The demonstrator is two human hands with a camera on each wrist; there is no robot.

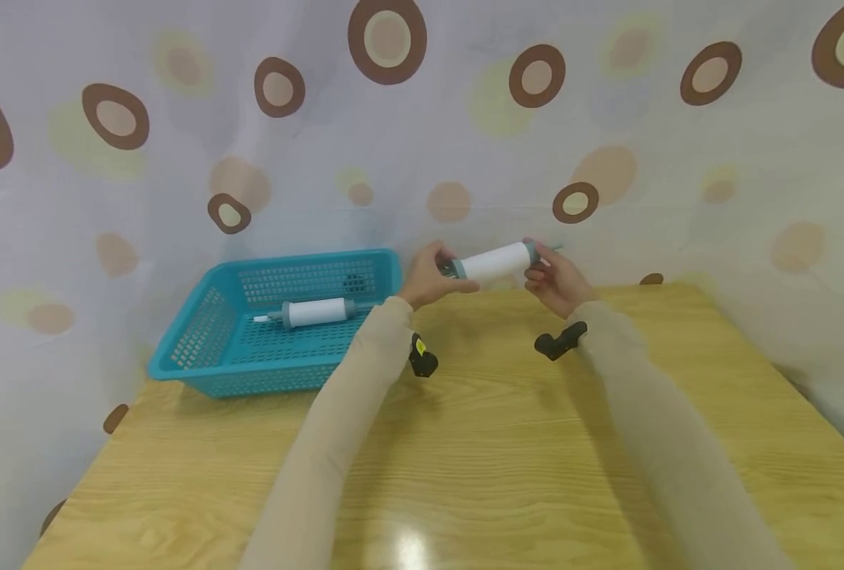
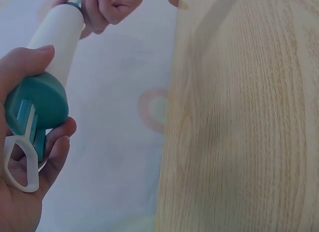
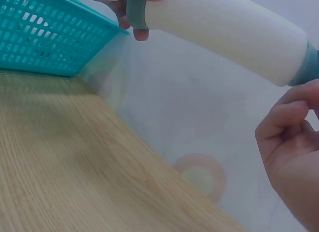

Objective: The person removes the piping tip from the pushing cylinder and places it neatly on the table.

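Both hands hold a white cylinder with teal end caps (image 1: 495, 264) up above the table's back edge, tilted with its right end higher. My left hand (image 1: 425, 279) grips the left end, thumb on the white body and fingers under the teal cap (image 2: 42, 102). A white loop (image 2: 31, 165) sticks out of that cap over the palm. At the other end my right hand (image 1: 556, 283) pinches the teal cap (image 3: 308, 67) with its fingertips, the other fingers curled. Past this hand a thin teal rod (image 1: 557, 247) extends.
A blue perforated basket (image 1: 211, 370) stands at the left on the wooden table (image 1: 493, 443). Inside it lies a similar white cylinder (image 1: 317, 312) with teal ends. A spotted cloth (image 1: 450, 150) hangs behind the table. Black wrist devices (image 1: 560, 342) sit on both sleeves.
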